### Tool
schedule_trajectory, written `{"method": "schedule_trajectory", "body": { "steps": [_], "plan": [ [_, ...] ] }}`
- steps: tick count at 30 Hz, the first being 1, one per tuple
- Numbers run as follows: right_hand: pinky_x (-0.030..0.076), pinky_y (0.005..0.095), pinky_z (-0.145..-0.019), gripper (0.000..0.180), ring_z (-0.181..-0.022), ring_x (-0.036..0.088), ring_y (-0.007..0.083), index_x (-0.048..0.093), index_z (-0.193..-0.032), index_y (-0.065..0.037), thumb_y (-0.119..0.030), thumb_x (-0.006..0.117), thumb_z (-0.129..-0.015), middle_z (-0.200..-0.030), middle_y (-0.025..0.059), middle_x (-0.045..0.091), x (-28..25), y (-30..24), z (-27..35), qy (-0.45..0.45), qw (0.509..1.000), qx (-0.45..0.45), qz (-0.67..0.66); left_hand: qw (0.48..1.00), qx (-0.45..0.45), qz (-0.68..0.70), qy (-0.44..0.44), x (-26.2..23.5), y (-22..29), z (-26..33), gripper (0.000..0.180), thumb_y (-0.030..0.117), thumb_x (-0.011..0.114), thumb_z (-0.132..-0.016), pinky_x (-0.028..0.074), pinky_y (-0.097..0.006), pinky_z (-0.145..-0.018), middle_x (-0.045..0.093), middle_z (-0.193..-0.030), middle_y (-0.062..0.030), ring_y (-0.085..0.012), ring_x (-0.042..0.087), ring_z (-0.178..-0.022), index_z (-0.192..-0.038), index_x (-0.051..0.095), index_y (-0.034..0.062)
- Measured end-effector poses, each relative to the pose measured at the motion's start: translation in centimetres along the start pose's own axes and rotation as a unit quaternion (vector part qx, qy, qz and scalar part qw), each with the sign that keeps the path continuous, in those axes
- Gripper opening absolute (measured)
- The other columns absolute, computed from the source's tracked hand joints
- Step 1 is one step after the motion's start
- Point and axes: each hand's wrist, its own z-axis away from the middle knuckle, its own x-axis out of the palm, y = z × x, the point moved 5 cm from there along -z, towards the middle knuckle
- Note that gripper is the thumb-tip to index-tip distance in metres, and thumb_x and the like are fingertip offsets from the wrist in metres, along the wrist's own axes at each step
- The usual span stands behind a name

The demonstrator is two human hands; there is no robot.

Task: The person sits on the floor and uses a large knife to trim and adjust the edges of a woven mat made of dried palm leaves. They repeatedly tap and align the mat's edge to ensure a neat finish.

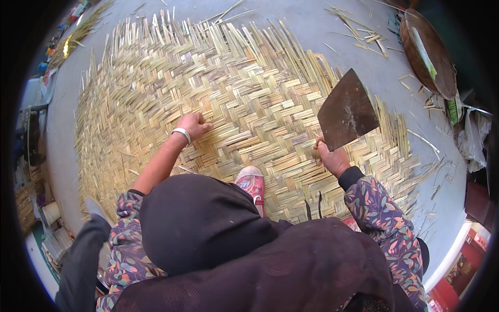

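A large mat of split straw-coloured strips (260,114), woven in a zigzag pattern, is spread on the floor with loose strip ends along its far edge. My left hand (193,126), with a white bracelet at the wrist, rests on the middle of the mat. Its fingers are curled closed, and what they grip is hidden. In my right hand (333,160) is the handle of a cleaver (349,112). The cleaver's broad dark blade points up and away, over the right part of the mat.
My red shoe (251,185) stands on the mat between my arms. At lower left is another person's dark trouser leg (83,260). A round brown basket-like container (429,57) stands at far right. Cut strip scraps (366,36) litter the grey floor (306,21).
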Motion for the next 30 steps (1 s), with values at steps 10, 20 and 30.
{"method": "schedule_trajectory", "body": {
  "steps": [10, 20, 30],
  "plan": [
    [0.053, 0.0287, -0.045, 0.020, -0.065, 0.062, 0.0156, 0.058, -0.093, -0.002, -0.018, 0.047, -0.093, -0.085, 0.0082, 0.062, 0.3, -0.7, -1.4, -0.050, 0.996, 0.077, 0.006, 0.995, 0.047, 0.018, -0.092, 0.4, 0.4, -0.9, 0.054, 0.055, 0.070, -0.078, 0.050, -0.041, -0.069, 0.067, -0.076, -0.0183, -0.0305, 0.065, -0.073, -0.077, 0.071, 0.0016],
    [0.052, 0.0303, -0.047, 0.023, -0.060, 0.064, 0.0168, 0.061, -0.095, -0.003, -0.022, 0.050, -0.091, -0.082, 0.0081, 0.066, 0.2, -0.7, -1.0, -0.003, 0.994, 0.112, -0.009, 0.998, -0.020, -0.001, -0.057, 0.4, 0.9, -0.2, 0.067, 0.072, 0.065, -0.073, 0.050, -0.042, -0.083, 0.071, -0.090, -0.0168, -0.0317, 0.067, -0.090, -0.088, 0.075, 0.0066],
    [0.051, 0.0270, -0.042, 0.021, -0.059, 0.061, 0.0138, 0.057, -0.087, 0.000, -0.015, 0.043, -0.091, -0.081, 0.0076, 0.061, 0.6, -2.1, -0.9, -0.003, 0.993, 0.119, 0.010, 0.977, 0.084, 0.197, 0.013, 2.0, -1.4, -0.8, 0.053, 0.037, 0.079, -0.079, 0.034, -0.033, -0.051, 0.037, -0.058, -0.0016, -0.0113, 0.033, -0.056, -0.057, 0.044, 0.0036]
  ]
}}
